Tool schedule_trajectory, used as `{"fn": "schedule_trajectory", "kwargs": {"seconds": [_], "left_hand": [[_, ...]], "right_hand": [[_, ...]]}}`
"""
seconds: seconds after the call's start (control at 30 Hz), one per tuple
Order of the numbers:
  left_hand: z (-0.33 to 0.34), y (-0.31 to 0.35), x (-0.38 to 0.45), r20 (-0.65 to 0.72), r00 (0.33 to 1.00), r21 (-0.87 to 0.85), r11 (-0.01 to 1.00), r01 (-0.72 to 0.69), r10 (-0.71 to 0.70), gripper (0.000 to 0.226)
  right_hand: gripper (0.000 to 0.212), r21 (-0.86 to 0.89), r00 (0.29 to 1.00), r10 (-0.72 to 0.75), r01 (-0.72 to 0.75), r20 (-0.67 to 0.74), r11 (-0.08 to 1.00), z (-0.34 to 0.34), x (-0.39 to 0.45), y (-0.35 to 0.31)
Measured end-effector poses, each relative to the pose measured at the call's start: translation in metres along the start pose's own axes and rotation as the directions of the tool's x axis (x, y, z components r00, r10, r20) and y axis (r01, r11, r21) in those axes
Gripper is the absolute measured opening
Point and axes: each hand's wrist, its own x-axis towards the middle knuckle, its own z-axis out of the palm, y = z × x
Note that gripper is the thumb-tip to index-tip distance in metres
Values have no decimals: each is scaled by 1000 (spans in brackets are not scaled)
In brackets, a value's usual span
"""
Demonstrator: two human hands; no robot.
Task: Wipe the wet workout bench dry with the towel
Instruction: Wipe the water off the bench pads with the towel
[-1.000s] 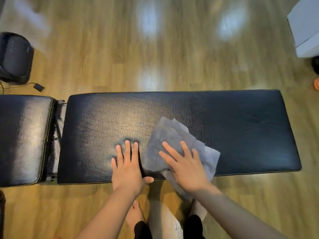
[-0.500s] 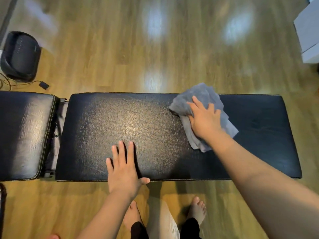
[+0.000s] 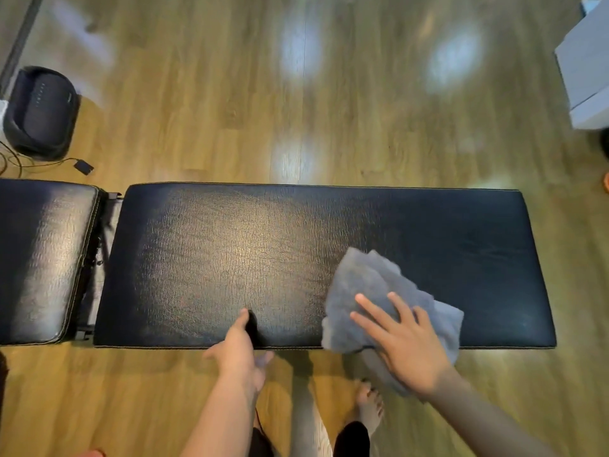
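The long black workout bench pad lies crosswise in front of me, its leather shiny in the middle. A crumpled grey towel rests on its near right part and hangs a little over the front edge. My right hand presses flat on the towel with fingers spread, holding it against the pad. My left hand sits at the pad's front edge near the middle, one finger on top of the leather, holding nothing.
A second, shorter black pad adjoins on the left across a metal hinge gap. On the wooden floor stand a black device with a cable and adapter at far left, and a white box at far right. My bare foot is below the bench.
My right hand swept the towel to the far edge and has now pulled it back to the near edge, further right. My left hand slid back from flat on the pad to its front edge.
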Motion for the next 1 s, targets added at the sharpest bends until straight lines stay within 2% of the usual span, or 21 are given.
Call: {"fn": "schedule_trajectory", "kwargs": {"seconds": [0.07,0.13,0.23,0.27,0.3,0.37,0.47,0.6,0.7,0.77,0.8,0.9,1.0], "left_hand": [[7,0,4,1,999,-18,999,32,-32,105],[24,10,-25,21,998,-37,998,54,-53,88],[40,8,-41,20,997,-42,996,80,-79,34],[43,6,-38,19,996,-45,995,88,-87,25],[47,5,-41,6,996,-77,993,86,-86,27],[49,3,-34,-40,997,-124,990,61,-67,44],[47,1,-28,-102,995,-191,982,-2,-18,70],[41,-3,-15,-155,987,-298,950,-95,50,119],[43,-1,-27,-167,984,-303,947,-110,61,120],[48,1,-36,-135,989,-292,952,-97,59,109],[49,-1,-36,-176,981,-283,951,-127,79,107],[53,-3,-40,-256,956,-241,949,-205,142,112],[49,-7,-27,-302,943,-203,956,-210,143,116]], "right_hand": [[60,27,992,123,-122,-8,992,-7,4,32],[50,41,976,217,-216,-34,976,-20,25,57],[44,84,949,314,-311,-32,947,-37,79,71],[44,116,935,353,-348,-25,930,-42,100,69],[44,150,922,387,-379,-26,913,-46,119,63],[44,199,917,396,-382,-37,903,-49,145,42],[46,196,959,281,-269,-37,943,-44,147,3],[60,104,996,39,-31,-77,994,-21,79,-30],[64,44,998,-55,55,-10,998,2,17,-13],[71,28,999,-23,22,24,999,6,-9,17],[73,30,999,7,-8,32,1000,4,-14,32],[60,36,988,151,-150,-16,988,-10,0,71],[48,92,932,356,-350,-63,932,-30,51,93]]}}
